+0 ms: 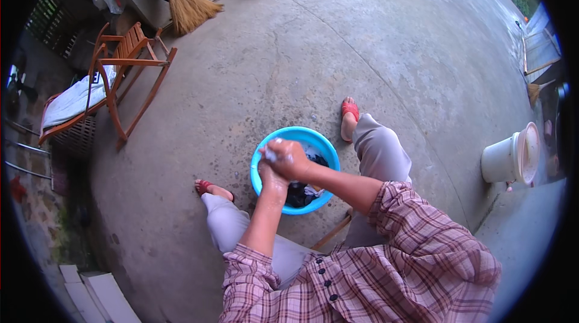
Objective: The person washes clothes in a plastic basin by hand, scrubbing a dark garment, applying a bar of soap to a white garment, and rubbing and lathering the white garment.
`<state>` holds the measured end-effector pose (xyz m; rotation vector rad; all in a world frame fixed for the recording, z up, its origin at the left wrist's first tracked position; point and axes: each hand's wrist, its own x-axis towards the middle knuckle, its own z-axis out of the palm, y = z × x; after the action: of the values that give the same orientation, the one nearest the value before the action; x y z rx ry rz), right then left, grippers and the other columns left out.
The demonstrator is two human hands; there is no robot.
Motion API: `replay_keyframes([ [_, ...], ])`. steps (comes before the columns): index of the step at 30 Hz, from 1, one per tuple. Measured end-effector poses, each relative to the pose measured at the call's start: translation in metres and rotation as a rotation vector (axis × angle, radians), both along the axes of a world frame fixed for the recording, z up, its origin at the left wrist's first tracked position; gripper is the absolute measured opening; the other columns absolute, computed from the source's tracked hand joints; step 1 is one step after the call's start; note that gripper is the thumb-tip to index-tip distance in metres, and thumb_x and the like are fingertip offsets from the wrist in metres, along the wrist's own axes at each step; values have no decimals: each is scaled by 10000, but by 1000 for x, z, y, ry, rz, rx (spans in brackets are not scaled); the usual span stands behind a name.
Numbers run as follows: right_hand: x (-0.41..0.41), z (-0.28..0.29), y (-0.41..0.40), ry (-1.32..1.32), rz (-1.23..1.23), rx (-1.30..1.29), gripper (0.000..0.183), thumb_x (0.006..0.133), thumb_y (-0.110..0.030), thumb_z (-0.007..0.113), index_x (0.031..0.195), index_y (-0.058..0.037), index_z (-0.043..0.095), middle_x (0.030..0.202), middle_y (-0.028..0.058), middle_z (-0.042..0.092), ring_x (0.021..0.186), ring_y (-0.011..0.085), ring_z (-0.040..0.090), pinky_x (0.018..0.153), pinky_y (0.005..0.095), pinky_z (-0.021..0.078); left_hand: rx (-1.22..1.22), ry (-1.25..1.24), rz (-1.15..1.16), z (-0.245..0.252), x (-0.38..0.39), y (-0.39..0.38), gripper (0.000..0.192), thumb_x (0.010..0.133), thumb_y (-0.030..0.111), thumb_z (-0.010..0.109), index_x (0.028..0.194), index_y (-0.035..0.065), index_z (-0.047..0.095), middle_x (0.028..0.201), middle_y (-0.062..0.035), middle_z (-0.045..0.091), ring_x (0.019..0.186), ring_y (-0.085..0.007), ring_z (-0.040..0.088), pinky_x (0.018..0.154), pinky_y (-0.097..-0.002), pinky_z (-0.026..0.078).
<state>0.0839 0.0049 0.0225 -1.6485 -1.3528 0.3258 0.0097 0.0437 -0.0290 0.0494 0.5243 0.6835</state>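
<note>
My left hand (268, 172) and my right hand (291, 160) are pressed together over the left side of a round blue plastic basin (333, 151). Both are wet and sudsy. A small whitish soapy thing (271, 154) shows between them; suds blur its edges, and whether it is cloth or soap is unclear. My right hand lies across the left one and hides most of its fingers. Down in the basin are dark wet cloths (296, 196), a paler striped piece of cloth (313, 191) and some foamy water.
The basin stands on a concrete floor (217, 97) between my feet in red sandals. At left is a wooden rocking chair (131, 60), with a straw broom (190, 8) behind it. A white plastic bucket (502, 160) is at right. White boards (108, 296) lie at lower left.
</note>
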Motion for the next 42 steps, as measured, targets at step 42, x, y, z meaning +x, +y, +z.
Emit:
replay_keyframes([
  [42, 59, -1, 19, 1593, 113, -172, 308, 875, -135, 664, 1159, -74, 564, 911, 76, 653, 811, 160, 647, 710, 309, 552, 408, 694, 320, 24, -23, 50, 439, 916, 330, 612, 1126, -53, 575, 1044, -143, 626, 915, -257, 640, 850, -406, 518],
])
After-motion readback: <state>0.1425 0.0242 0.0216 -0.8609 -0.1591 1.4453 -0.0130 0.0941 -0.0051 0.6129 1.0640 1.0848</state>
